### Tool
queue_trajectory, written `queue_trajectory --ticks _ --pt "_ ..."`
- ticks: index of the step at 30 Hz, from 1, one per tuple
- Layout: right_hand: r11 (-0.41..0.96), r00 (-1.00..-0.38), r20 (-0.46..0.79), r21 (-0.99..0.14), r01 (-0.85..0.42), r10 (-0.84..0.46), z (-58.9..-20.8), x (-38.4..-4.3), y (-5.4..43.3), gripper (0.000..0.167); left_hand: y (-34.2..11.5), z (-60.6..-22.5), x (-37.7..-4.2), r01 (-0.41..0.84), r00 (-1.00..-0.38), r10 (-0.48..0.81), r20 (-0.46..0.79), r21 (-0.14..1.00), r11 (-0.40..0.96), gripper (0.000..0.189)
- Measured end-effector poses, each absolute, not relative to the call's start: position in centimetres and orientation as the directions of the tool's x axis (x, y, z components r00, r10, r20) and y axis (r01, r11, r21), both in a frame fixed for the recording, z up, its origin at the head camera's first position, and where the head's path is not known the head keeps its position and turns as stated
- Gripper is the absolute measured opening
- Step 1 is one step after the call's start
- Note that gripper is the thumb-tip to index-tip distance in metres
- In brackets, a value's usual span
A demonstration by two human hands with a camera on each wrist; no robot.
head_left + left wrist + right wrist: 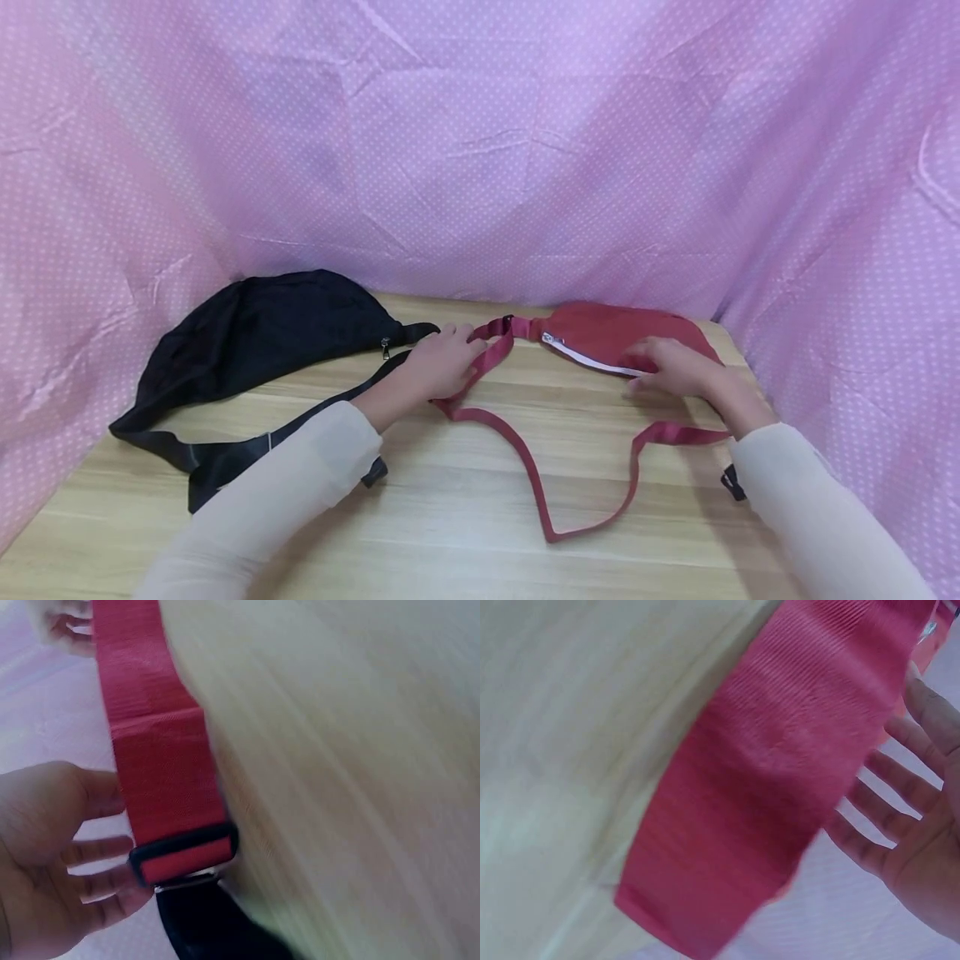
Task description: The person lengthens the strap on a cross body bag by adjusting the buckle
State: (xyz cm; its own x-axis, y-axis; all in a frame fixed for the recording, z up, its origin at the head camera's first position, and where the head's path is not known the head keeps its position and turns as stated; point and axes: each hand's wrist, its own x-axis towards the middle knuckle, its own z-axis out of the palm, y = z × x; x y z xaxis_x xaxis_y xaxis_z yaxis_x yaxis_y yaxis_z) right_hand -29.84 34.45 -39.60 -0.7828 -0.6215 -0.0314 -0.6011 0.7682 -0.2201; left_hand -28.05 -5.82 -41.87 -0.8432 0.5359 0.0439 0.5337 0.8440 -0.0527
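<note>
A red waist bag (615, 325) with a white zipper lies at the back right of the table, its long red strap (536, 483) trailing in a loop towards the front. My right hand (675, 367) is at the bag's front edge by the zipper; in the right wrist view its fingers (889, 814) are extended behind the broad red webbing. Over the red strap, near the black bag's end, is my left hand (442, 362), fingers loosely spread. Close to its fingertips, a black slide buckle (184, 851) shows in the left wrist view. A black waist bag (277, 333) lies at left.
The black bag's strap (225, 462) runs under my left forearm, with a black clip (373, 472) beside the sleeve. Another black clip (733, 483) lies by the right sleeve. Pink dotted cloth (480, 167) hangs around the wooden table (450, 550) at the back and both sides.
</note>
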Motion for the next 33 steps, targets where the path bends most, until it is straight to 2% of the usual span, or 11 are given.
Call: queue_trajectory --ticks 4,9,11,14,19,24,29,33 --pt "0.719 -0.734 -0.007 -0.205 -0.664 -0.679 -39.2 -28.3 32.7 0.043 -7.3 -41.4 -27.3 0.610 -0.789 0.605 0.106 0.014 0.792 0.043" --pt "0.662 -0.682 -0.017 -0.257 -0.704 -0.731 -39.3 -26.3 30.4 0.041 -9.4 -41.6 -26.0 0.773 -0.630 0.748 0.207 0.075 0.630 0.016" --pt "0.649 -0.665 -0.056 -0.294 -0.702 -0.745 -39.6 -25.6 29.8 0.039 -10.1 -41.9 -25.4 0.822 -0.567 0.798 0.204 0.073 0.565 0.013" --pt "0.665 -0.663 -0.131 -0.311 -0.679 -0.737 -39.8 -24.7 29.6 0.030 -10.9 -42.1 -24.8 0.856 -0.517 0.841 0.160 0.086 0.510 0.013" --pt "0.727 -0.704 -0.208 -0.328 -0.604 -0.679 -39.3 -23.5 30.8 0.016 -11.3 -42.3 -24.4 0.869 -0.495 0.859 0.131 0.090 0.487 0.006" --pt "0.732 -0.688 -0.273 -0.383 -0.564 -0.672 -38.7 -22.3 32.0 0.020 -11.0 -42.5 -24.4 0.865 -0.502 0.852 0.149 0.076 0.496 0.014" --pt "0.773 -0.702 -0.334 -0.360 -0.522 -0.629 -38.4 -21.2 32.7 0.024 -9.9 -42.6 -24.4 0.865 -0.501 0.853 0.146 0.049 0.499 0.012" --pt "0.786 -0.699 -0.364 -0.346 -0.512 -0.616 -38.3 -20.4 33.1 0.027 -8.5 -42.7 -24.2 0.874 -0.478 0.867 0.143 -0.017 0.485 0.011"
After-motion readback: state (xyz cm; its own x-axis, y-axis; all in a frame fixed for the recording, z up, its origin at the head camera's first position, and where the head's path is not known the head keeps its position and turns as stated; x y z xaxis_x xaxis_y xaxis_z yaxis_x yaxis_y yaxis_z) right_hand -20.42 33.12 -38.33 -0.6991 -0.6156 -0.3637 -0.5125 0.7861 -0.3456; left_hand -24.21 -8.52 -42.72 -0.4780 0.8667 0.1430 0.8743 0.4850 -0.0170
